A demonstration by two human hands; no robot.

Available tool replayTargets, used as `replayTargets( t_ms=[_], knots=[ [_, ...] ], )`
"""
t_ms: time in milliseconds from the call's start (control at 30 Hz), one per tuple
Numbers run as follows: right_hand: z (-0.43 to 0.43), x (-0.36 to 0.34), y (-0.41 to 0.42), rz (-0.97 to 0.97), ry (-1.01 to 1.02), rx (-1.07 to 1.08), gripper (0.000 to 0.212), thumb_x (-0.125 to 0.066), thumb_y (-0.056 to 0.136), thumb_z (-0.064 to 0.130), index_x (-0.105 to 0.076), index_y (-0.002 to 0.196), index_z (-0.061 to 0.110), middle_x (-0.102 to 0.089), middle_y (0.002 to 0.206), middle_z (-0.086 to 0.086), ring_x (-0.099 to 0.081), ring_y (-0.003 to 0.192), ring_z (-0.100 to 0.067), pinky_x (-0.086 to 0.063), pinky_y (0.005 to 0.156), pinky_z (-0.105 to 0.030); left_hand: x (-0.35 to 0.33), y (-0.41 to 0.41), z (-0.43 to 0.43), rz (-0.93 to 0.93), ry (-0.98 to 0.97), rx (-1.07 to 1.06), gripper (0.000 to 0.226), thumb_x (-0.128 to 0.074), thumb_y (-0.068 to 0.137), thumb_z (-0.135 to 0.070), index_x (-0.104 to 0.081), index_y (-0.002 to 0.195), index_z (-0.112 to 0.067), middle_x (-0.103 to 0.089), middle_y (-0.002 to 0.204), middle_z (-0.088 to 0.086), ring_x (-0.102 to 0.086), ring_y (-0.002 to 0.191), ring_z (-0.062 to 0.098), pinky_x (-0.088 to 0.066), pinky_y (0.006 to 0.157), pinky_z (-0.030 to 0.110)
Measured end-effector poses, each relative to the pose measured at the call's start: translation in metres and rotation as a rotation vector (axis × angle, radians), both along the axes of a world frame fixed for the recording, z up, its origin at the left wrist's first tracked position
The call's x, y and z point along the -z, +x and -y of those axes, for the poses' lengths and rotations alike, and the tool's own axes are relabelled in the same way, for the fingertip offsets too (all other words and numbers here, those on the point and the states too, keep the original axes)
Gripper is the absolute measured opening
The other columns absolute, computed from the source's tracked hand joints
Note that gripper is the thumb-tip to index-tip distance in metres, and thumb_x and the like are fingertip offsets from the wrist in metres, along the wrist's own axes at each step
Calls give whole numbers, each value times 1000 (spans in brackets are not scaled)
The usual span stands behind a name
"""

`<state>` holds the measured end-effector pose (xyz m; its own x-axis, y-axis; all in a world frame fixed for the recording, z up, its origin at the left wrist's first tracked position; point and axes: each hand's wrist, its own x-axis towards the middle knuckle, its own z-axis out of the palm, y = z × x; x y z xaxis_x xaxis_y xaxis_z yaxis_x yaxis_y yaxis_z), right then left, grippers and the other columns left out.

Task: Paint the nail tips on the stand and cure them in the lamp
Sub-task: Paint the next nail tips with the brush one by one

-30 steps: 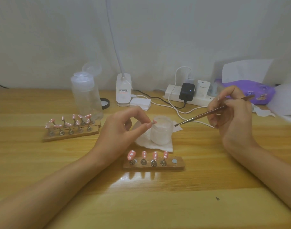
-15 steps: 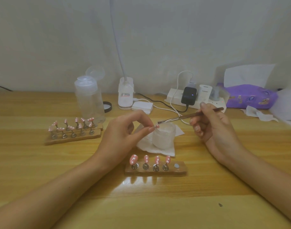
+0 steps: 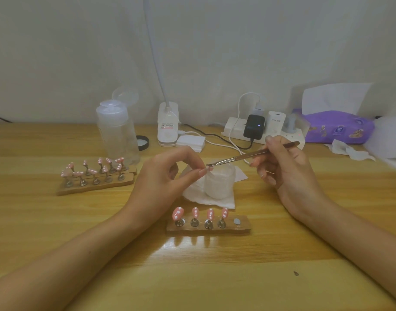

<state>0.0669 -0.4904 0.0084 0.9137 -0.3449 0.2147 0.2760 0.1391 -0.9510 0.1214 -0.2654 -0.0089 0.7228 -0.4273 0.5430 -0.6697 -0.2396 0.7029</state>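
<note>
Wooden table [image 3: 215, 277], pale wall behind. Since a second back, the right hand [image 3: 289, 173] has swung in from 3 o'clock. The brush [image 3: 248, 156] bristles were then well apart from the left hand [image 3: 161, 182] and now meet the nail tip [image 3: 209, 169]. Brush long axis is near level: bristles toward 9 o'clock, handle end toward 3, slightly raised. Right fingers pinch the shaft. Left thumb and forefinger pinch the nail tip over the white jar [image 3: 219, 182], at 12 o'clock of the near stand [image 3: 208, 228].
</note>
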Motion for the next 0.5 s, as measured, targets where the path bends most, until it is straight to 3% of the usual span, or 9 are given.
replayTargets(
  t_ms=[100, 233, 400, 500],
  knots=[
    [2, 2, 1, -15, 26, 45, 24, -55, 97, 28, -52, 77, 16, -68, 61, -5, -49, 43, -8, -32, 38, -15, 0, -1, 0, -5, -4, 9, 10, -72, 88, -35, -68, 79, -31, -66, 82, -12, -36, 59, 14, -37, 57, 31],
    [1, 1, 0, 27, 24, 19, 24, -59, 86, 41, -55, 76, 20, -69, 62, -4, -49, 43, -9, -31, 38, -16, -1, -1, 0, -12, 7, -3, 9, -71, 88, -35, -68, 80, -31, -67, 83, -12, -38, 59, 10, -38, 57, 31],
    [3, 3, 1, 4, 6, 72, 26, -53, 100, 28, -54, 76, 18, -68, 61, -4, -46, 41, -7, -29, 37, -15, -2, -3, 0, -14, 0, -9, 15, -71, 86, -40, -68, 78, -28, -65, 79, -16, -38, 59, 6, -36, 55, 23],
    [3, 2, 0, 68, 2, 28, 25, -58, 92, 38, -57, 72, 23, -70, 63, -4, -45, 41, -9, -29, 37, -15, -1, -3, 1, -17, 0, -13, 17, -70, 86, -41, -68, 78, -26, -66, 80, -11, -39, 59, 11, -38, 56, 27]
  ],
)
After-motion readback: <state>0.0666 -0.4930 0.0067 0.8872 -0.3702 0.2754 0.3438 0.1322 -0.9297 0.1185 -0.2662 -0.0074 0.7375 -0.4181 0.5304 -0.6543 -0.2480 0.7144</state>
